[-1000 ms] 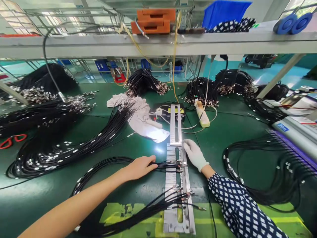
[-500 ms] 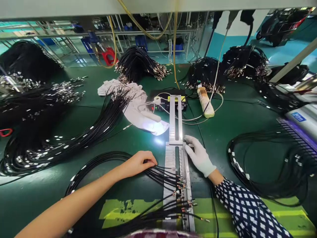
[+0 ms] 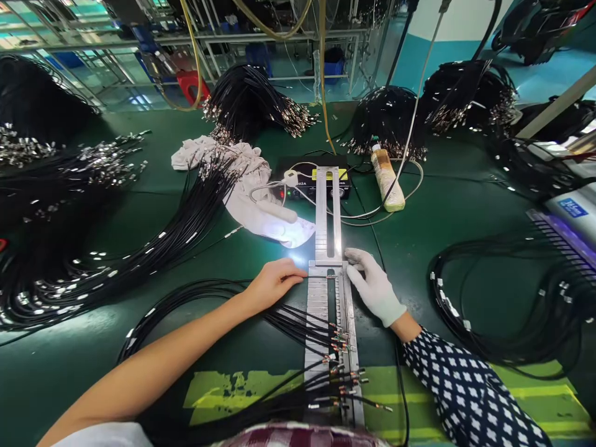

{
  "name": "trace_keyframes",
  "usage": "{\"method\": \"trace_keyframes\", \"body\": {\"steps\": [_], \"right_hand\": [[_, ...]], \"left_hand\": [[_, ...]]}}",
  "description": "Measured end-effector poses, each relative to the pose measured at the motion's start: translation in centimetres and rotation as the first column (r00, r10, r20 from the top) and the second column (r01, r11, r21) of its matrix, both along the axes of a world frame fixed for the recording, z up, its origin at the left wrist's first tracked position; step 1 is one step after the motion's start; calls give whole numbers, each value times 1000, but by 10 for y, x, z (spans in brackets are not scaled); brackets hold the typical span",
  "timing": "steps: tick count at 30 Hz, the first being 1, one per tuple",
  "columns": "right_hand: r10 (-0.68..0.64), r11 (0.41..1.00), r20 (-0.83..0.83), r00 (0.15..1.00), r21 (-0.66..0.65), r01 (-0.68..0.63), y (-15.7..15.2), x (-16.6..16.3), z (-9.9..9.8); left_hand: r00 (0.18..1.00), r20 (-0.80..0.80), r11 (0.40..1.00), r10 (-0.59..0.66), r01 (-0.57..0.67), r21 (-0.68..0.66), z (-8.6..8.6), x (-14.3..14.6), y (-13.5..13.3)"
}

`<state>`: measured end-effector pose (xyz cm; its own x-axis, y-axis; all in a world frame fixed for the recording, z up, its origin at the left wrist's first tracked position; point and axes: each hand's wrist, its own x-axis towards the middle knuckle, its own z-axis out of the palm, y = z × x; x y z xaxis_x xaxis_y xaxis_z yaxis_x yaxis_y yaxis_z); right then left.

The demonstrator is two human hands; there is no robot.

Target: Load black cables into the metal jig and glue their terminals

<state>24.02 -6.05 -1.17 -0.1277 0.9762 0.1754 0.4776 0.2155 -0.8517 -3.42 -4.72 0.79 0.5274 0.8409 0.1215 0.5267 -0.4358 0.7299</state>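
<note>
A long slotted metal fixture (image 3: 320, 304) lies lengthwise on the green mat, with several black cables (image 3: 298, 323) laid across its lower half, their metal ends at its right rail. My bare left hand (image 3: 272, 282) rests palm down at the fixture's left edge, fingers extended together toward a thin cable there. My right hand (image 3: 375, 287), in a white glove, lies on the fixture's right rail with fingers stretched toward the joint with the upper bar (image 3: 327, 214).
Piles of black cables with metal tips (image 3: 102, 248) cover the left and back of the bench; a coiled bundle (image 3: 503, 310) lies right. A white cloth (image 3: 254, 195), a small black control box (image 3: 310, 183) and a bottle (image 3: 386, 180) sit behind the fixture. A machine (image 3: 572, 223) stands far right.
The camera tilted down. My left hand moved up from the cable bundle to the fixture's top left edge. The cables now lie splayed lower on the fixture. My right hand stayed put.
</note>
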Motion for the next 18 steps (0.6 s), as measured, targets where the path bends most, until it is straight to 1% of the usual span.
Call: {"method": "trace_keyframes", "body": {"steps": [2, 4, 7, 13, 18], "right_hand": [[2, 1000, -2, 1000, -2, -2, 0, 0, -1], [6, 1000, -4, 1000, -2, -6, 1, -1, -2], [13, 1000, -7, 1000, -2, -13, 1, -1, -1], [31, 1000, 20, 999, -7, -30, 0, -1, 4], [34, 999, 24, 999, -7, -34, 0, -2, 7]], "left_hand": [[998, -45, 997, -52, 54, 55, 0, -1, 6], [991, -85, 991, -99, 106, 83, 2, -1, 9], [986, -103, 986, -134, 143, 82, 3, 0, 13], [982, -95, 983, -165, 171, 67, 3, 1, 17], [965, -158, 973, -208, 221, 65, 4, 0, 13]]}}
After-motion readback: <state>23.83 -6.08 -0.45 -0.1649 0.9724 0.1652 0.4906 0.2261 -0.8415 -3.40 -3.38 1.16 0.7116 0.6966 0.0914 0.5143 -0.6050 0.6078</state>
